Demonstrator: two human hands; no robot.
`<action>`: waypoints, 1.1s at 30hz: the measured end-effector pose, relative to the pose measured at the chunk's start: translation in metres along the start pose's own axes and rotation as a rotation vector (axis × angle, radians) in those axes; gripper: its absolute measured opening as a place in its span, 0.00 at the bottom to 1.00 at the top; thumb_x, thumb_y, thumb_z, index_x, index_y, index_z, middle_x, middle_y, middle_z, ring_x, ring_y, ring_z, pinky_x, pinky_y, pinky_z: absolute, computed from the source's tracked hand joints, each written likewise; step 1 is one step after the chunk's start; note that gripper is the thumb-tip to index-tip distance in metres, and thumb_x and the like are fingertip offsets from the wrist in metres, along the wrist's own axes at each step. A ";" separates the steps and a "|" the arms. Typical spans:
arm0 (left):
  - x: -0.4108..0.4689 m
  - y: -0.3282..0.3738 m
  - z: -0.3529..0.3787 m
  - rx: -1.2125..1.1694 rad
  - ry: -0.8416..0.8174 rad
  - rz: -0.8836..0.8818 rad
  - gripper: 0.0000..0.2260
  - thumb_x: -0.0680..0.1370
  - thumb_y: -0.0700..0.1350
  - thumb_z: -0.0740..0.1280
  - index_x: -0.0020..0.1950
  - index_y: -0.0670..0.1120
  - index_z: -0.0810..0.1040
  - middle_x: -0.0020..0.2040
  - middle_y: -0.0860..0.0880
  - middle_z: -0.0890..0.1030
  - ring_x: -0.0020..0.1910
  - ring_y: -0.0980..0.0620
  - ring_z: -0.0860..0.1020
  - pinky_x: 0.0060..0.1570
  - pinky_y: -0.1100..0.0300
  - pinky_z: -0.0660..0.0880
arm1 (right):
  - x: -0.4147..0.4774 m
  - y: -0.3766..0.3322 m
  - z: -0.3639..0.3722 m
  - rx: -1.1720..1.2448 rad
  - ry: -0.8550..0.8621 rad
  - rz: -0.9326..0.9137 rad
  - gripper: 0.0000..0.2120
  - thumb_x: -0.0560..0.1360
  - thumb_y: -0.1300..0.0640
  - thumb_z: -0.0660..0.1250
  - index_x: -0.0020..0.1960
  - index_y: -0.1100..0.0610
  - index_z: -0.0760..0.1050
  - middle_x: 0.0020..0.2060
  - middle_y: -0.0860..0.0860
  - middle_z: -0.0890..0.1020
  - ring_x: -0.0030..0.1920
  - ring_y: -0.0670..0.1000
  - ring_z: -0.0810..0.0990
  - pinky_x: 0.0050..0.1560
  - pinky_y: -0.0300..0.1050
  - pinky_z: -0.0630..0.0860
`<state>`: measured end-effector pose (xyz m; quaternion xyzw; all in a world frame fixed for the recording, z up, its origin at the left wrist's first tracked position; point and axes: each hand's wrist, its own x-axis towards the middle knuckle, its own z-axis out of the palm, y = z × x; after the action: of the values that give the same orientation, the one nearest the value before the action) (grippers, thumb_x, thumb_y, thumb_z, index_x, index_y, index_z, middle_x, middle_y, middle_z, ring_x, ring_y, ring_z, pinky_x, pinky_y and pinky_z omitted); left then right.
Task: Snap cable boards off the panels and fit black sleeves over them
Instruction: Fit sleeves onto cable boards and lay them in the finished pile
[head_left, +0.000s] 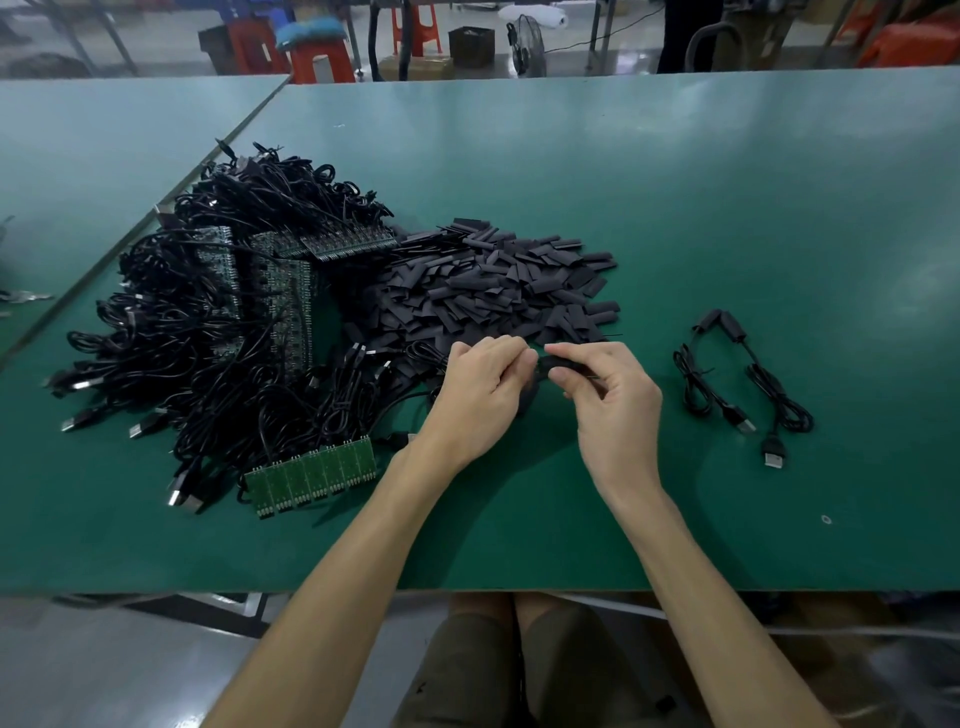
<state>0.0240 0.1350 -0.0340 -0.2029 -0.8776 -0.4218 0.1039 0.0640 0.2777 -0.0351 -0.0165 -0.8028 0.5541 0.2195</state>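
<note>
Right hand (608, 402) pinches a light, limp black sleeve (551, 362); left hand (483, 395), just beside, pinches something hidden, probably the thin, brittle cable board, best gripped by its edges.

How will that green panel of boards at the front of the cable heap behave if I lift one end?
The green panel lies flat as one strip of joined boards, so it probably stays stiff, though it may snap at the seams. Black cables run from its far edge into the heap, so they will likely dangle, drag and snag.
</note>
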 end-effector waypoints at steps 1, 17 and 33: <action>0.000 0.000 0.001 -0.004 0.009 -0.005 0.17 0.86 0.44 0.58 0.37 0.54 0.65 0.33 0.56 0.71 0.37 0.57 0.70 0.51 0.53 0.63 | 0.000 0.000 0.000 -0.019 0.002 -0.010 0.11 0.77 0.66 0.73 0.57 0.56 0.86 0.49 0.47 0.82 0.49 0.48 0.82 0.54 0.44 0.80; -0.002 -0.006 0.002 -0.122 0.008 0.008 0.01 0.83 0.46 0.65 0.54 0.50 0.76 0.40 0.58 0.80 0.41 0.59 0.77 0.58 0.55 0.62 | -0.002 -0.001 0.002 -0.114 0.013 -0.023 0.11 0.77 0.65 0.72 0.58 0.56 0.86 0.48 0.46 0.81 0.47 0.38 0.79 0.51 0.30 0.74; 0.001 -0.004 -0.002 0.151 0.156 -0.059 0.06 0.80 0.49 0.70 0.55 0.55 0.84 0.51 0.58 0.82 0.56 0.58 0.75 0.60 0.59 0.55 | 0.003 0.008 -0.002 0.011 0.005 0.193 0.08 0.77 0.62 0.74 0.55 0.53 0.85 0.48 0.50 0.85 0.37 0.42 0.82 0.41 0.31 0.76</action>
<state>0.0217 0.1319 -0.0353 -0.1353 -0.9016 -0.3720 0.1743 0.0605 0.2830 -0.0407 -0.0940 -0.7939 0.5770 0.1673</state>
